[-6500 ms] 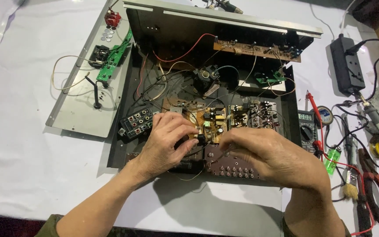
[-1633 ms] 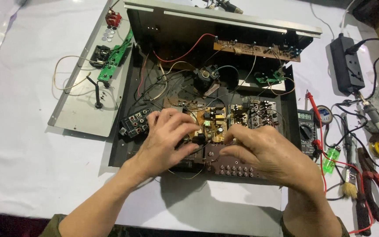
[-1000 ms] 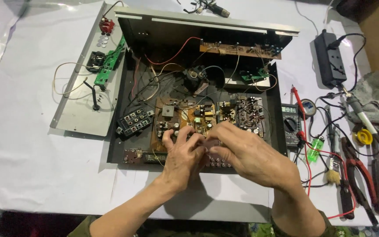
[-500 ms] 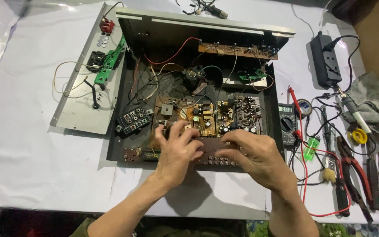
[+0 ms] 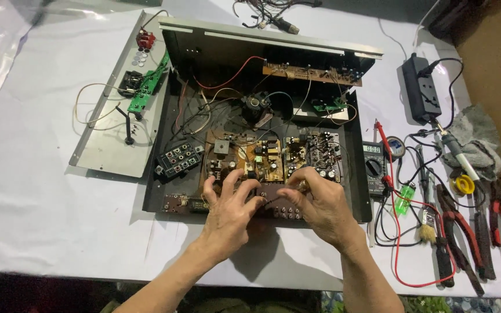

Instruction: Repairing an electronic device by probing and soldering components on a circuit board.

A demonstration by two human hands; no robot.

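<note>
An open black amplifier chassis (image 5: 169, 191) lies on a white sheet, with brown circuit boards (image 5: 273, 159) and loose wires inside. Along its near edge runs a brown connector board (image 5: 269, 194) with rows of round jacks. My left hand (image 5: 227, 211) grips the left part of that board, fingers spread over its top edge. At the board's right part, my right hand (image 5: 320, 203) has thumb and forefinger pinched together on the upper edge. Whatever sits between the fingertips is hidden. A black jack block (image 5: 178, 159) lies loose at the left inside the chassis.
A detached metal panel (image 5: 105, 153) with a green board (image 5: 146, 93) lies to the left. On the right are a power strip (image 5: 421, 87), multimeter (image 5: 376, 165) with red lead, brush (image 5: 427, 226), pliers (image 5: 459, 232), soldering iron (image 5: 453, 150), grey cloth (image 5: 479, 139).
Both hands have come back from the middle boards to the near edge of the chassis and now sit on the connector board. The view has shifted a little.
</note>
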